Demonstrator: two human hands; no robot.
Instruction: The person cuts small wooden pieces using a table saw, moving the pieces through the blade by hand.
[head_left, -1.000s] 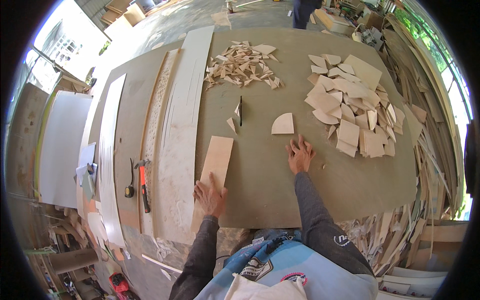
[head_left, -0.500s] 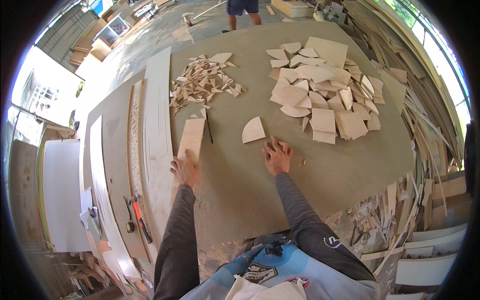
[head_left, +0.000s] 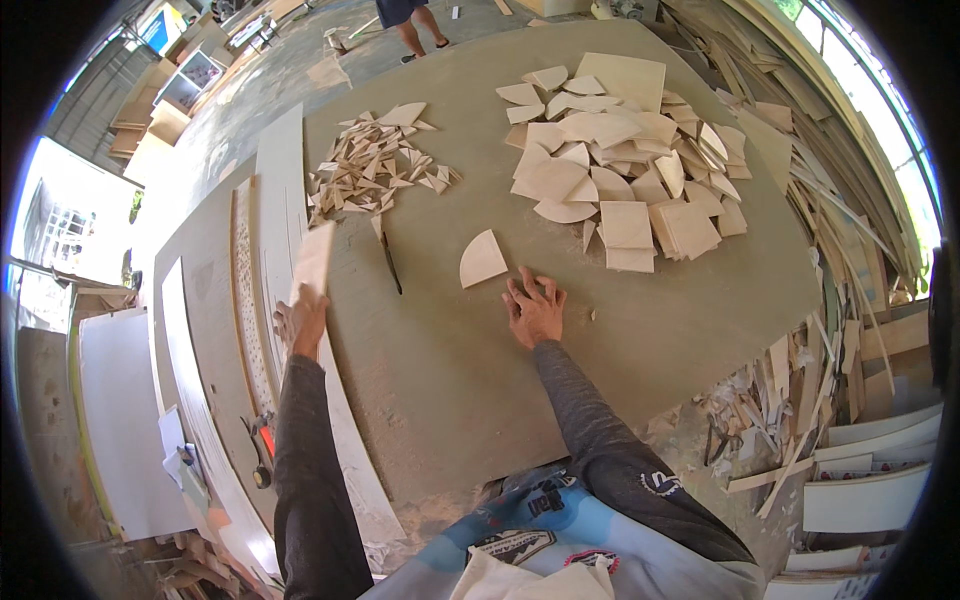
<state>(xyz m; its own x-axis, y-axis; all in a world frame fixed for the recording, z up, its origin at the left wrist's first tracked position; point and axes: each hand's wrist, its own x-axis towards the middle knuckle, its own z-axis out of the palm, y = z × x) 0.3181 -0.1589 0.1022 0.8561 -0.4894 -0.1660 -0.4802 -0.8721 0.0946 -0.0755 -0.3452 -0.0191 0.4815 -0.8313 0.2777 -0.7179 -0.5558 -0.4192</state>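
A narrow rectangular wooden piece is gripped in my left hand, fingers on one side and thumb on the other. It stands tilted on edge over the long white strip on the left. My right hand rests on the brown tabletop with its fingers apart and nothing in them. Just beyond those fingertips, apart from them, lies a quarter-circle wooden piece. A thin dark tool, possibly a knife, lies between my hands, close to the pile of small triangular offcuts.
A large pile of quarter-circle and square wooden pieces covers the far right of the brown table. Left of me lie long white strips, a tape measure and a red-handled tool, partly hidden. Another person's legs stand beyond the table.
My left hand has moved left with the rectangular piece, lifting it off the tabletop and turning it on edge. My right hand stays near the quarter-circle piece. The view has shifted slightly.
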